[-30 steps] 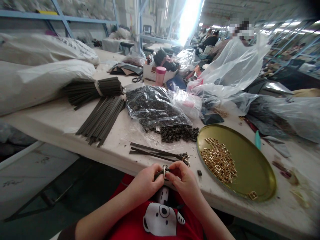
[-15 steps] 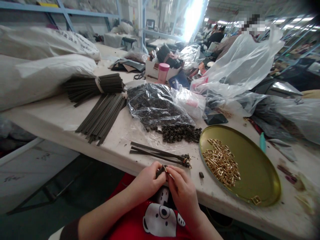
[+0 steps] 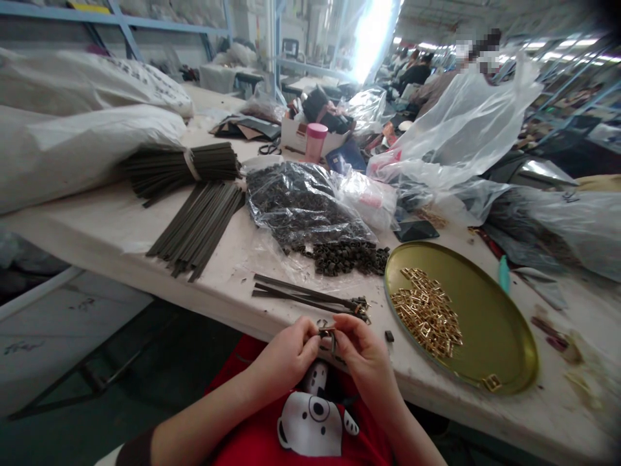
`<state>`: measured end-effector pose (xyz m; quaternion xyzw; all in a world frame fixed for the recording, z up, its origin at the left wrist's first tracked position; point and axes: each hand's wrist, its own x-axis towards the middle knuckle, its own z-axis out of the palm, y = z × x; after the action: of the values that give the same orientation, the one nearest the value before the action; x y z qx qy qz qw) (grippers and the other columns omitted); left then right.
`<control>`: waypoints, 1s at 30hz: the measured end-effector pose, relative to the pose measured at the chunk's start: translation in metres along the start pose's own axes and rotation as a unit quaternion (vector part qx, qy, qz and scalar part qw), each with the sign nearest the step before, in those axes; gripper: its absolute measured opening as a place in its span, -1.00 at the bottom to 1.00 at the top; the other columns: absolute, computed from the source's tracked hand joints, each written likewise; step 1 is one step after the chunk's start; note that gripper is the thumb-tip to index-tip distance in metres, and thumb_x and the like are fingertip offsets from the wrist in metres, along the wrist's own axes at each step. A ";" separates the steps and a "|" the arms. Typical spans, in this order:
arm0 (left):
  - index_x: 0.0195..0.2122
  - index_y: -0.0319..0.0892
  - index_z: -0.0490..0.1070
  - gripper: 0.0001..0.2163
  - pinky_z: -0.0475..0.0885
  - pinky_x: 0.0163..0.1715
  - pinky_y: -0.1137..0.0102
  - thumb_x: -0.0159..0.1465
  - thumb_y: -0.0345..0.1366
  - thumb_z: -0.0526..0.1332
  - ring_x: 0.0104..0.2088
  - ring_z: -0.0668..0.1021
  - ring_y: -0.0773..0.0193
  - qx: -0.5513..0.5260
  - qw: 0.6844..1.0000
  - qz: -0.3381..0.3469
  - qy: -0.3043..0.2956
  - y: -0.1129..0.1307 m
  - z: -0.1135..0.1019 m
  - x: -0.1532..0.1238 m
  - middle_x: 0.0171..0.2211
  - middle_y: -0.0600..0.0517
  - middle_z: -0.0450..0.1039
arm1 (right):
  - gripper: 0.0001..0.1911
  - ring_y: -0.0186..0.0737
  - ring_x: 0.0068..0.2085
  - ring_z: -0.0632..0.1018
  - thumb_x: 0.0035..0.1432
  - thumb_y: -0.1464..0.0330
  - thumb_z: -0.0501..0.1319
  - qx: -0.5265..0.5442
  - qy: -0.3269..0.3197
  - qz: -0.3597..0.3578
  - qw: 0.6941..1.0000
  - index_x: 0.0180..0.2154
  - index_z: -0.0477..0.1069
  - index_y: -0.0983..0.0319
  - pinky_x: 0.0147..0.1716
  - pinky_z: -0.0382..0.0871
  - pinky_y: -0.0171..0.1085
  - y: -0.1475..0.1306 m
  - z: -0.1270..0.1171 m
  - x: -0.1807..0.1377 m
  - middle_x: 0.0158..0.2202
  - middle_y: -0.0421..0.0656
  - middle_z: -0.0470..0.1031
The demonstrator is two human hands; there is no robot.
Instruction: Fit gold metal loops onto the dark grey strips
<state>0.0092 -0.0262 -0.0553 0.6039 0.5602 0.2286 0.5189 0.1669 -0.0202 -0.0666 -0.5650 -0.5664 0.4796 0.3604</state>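
Observation:
At the table's front edge, my left hand (image 3: 287,355) and my right hand (image 3: 367,356) are closed in pinches, close together. Between their fingertips is a dark strap (image 3: 332,343), bent over, with a small gold buckle (image 3: 326,330) on it. Fingers hide part of both, so I cannot tell exactly how the strap runs through. Just beyond, several buckled straps (image 3: 310,298) lie with their gold buckles to the right. A single dark strap loop (image 3: 389,336) sits right of my right hand.
A round gold tray (image 3: 499,323) on the right holds a heap of gold buckles (image 3: 431,317). Behind my hands lie loose strap loops (image 3: 344,259) and a plastic bag (image 3: 305,200) of them. Bare straps (image 3: 198,226) and a tied bundle (image 3: 213,162) are at left.
My right hand has shifted slightly right and turned, its fingertips now apart from the left ones. More of the strap and buckle shows between the hands.

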 end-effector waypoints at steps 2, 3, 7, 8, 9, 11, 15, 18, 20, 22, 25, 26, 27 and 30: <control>-0.33 -0.18 0.20 -0.91 0.24 -0.46 0.45 0.24 -0.30 -0.02 -0.44 0.43 0.28 -0.005 1.000 -0.004 0.013 0.000 0.002 -0.003 -0.48 0.08 0.37 | -0.81 -0.28 -0.33 0.48 0.07 0.31 0.15 0.019 -0.006 0.009 1.000 -0.23 0.37 0.20 -0.32 0.38 -0.32 -0.001 -0.001 -0.001 -0.35 -0.18 0.46; -0.26 -0.19 0.20 -0.89 0.26 -0.44 0.45 0.24 -0.30 -0.02 -0.42 0.45 0.26 -0.003 1.000 -0.001 0.018 0.001 0.003 -0.005 -0.47 0.07 0.39 | -0.81 -0.29 -0.34 0.47 0.07 0.31 0.15 0.032 -0.011 0.015 0.999 -0.24 0.37 0.20 -0.32 0.37 -0.33 -0.003 -0.001 -0.001 -0.36 -0.19 0.45; 0.06 -0.13 0.11 -0.67 0.32 -0.30 0.41 0.26 -0.31 -0.02 -0.28 0.50 0.21 0.032 0.997 0.064 -0.005 0.002 0.004 -0.010 -0.29 0.01 0.47 | -0.80 -0.31 -0.33 0.45 0.02 0.27 0.21 0.126 -0.041 0.049 0.990 -0.27 0.36 0.19 -0.32 0.33 -0.36 -0.005 -0.001 -0.002 -0.38 -0.22 0.43; 0.08 -0.09 0.13 -0.66 0.32 -0.27 0.42 0.26 -0.32 -0.03 -0.23 0.50 0.21 0.037 0.995 0.088 -0.021 0.002 0.004 -0.011 -0.22 0.01 0.47 | -0.78 -0.33 -0.34 0.44 0.01 0.26 0.22 0.154 -0.048 0.062 0.985 -0.26 0.35 0.19 -0.33 0.32 -0.37 -0.005 -0.001 -0.002 -0.39 -0.23 0.43; 0.06 -0.06 0.16 -0.68 0.33 -0.25 0.43 0.27 -0.33 -0.04 -0.21 0.50 0.22 0.041 0.993 0.107 -0.036 0.002 0.004 -0.011 -0.18 0.02 0.46 | -0.76 -0.35 -0.35 0.43 0.00 0.26 0.24 0.181 -0.054 0.075 0.979 -0.26 0.34 0.18 -0.35 0.30 -0.39 -0.004 -0.001 -0.002 -0.40 -0.24 0.42; 0.02 -0.04 0.24 -0.71 0.32 -0.25 0.46 0.28 -0.32 -0.05 -0.20 0.50 0.24 0.048 0.989 0.130 -0.054 0.003 0.003 -0.011 -0.16 0.04 0.46 | -0.72 -0.38 -0.40 0.40 -0.03 0.25 0.26 0.223 -0.064 0.094 0.968 -0.24 0.32 0.17 -0.40 0.27 -0.41 -0.003 -0.001 -0.001 -0.44 -0.27 0.39; -0.07 -0.08 0.31 -0.75 0.31 -0.28 0.48 0.28 -0.29 -0.03 -0.24 0.50 0.26 0.047 0.985 0.147 -0.070 0.002 0.002 -0.007 -0.22 0.05 0.47 | -0.70 -0.41 -0.46 0.34 -0.04 0.25 0.28 0.251 -0.062 0.109 0.960 -0.24 0.31 0.18 -0.46 0.21 -0.43 0.000 -0.003 -0.001 -0.48 -0.30 0.34; -0.22 -0.13 0.38 -0.79 0.28 -0.37 0.49 0.27 -0.28 -0.02 -0.36 0.46 0.29 0.019 0.988 0.132 -0.076 0.003 0.002 -0.003 -0.36 0.05 0.45 | -0.73 -0.42 -0.47 0.31 -0.02 0.26 0.26 0.252 -0.061 0.110 0.960 -0.25 0.32 0.18 -0.48 0.18 -0.42 0.000 -0.003 0.000 -0.49 -0.31 0.29; -0.31 -0.16 0.38 -0.82 0.26 -0.42 0.49 0.23 -0.26 0.01 -0.42 0.41 0.31 -0.058 0.990 0.102 -0.075 0.005 0.002 -0.001 -0.44 0.07 0.39 | -0.74 -0.41 -0.46 0.31 0.00 0.26 0.25 0.252 -0.069 0.102 0.960 -0.25 0.32 0.18 -0.47 0.18 -0.41 0.000 -0.002 0.001 -0.49 -0.31 0.28; -0.36 -0.19 0.34 -0.84 0.23 -0.48 0.51 0.19 -0.22 0.06 -0.48 0.35 0.36 -0.176 0.979 0.055 -0.087 0.006 0.003 0.000 -0.50 0.10 0.32 | -0.75 -0.41 -0.45 0.32 0.01 0.24 0.24 0.247 -0.072 0.096 0.962 -0.25 0.32 0.18 -0.45 0.20 -0.41 0.001 -0.001 0.002 -0.48 -0.31 0.28; -0.50 -0.21 0.27 -0.85 0.06 -0.65 0.55 0.11 -0.23 0.10 -0.63 0.14 0.45 -0.298 0.946 -0.024 -0.123 0.008 0.007 0.002 -0.66 0.19 0.10 | -0.76 -0.41 -0.46 0.34 0.00 0.23 0.23 0.242 -0.068 0.114 0.961 -0.28 0.31 0.19 -0.45 0.22 -0.41 0.005 0.001 0.003 -0.47 -0.30 0.30; -0.53 -0.21 0.25 -0.84 -0.01 -0.67 0.55 0.10 -0.24 0.10 -0.65 0.08 0.46 -0.309 0.941 -0.041 -0.131 0.009 0.009 0.002 -0.69 0.21 0.02 | -0.76 -0.42 -0.48 0.34 0.01 0.23 0.22 0.246 -0.064 0.126 0.959 -0.30 0.30 0.20 -0.47 0.22 -0.41 0.006 0.002 0.003 -0.48 -0.30 0.30; -0.54 -0.22 0.24 -0.84 -0.04 -0.68 0.55 0.10 -0.24 0.10 -0.66 0.05 0.47 -0.306 0.942 -0.049 -0.132 0.009 0.010 0.003 -0.70 0.22 -0.02 | -0.77 -0.42 -0.49 0.34 0.01 0.22 0.22 0.251 -0.060 0.137 0.957 -0.31 0.29 0.20 -0.49 0.22 -0.41 0.008 0.001 0.002 -0.48 -0.31 0.30; -0.38 -0.24 0.33 -0.81 0.07 -0.64 0.55 0.15 -0.21 0.08 -0.62 0.17 0.45 -0.257 0.958 -0.026 -0.124 0.011 0.011 0.007 -0.64 0.17 0.12 | -0.80 -0.42 -0.48 0.34 0.03 0.24 0.20 0.254 -0.040 0.137 0.956 -0.32 0.29 0.20 -0.49 0.23 -0.42 0.009 -0.003 0.002 -0.46 -0.30 0.31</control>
<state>0.0255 -0.0223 -0.0513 0.4587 0.4290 0.2747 0.7281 0.1723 -0.0186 -0.0747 -0.5072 -0.3568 0.6751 0.3996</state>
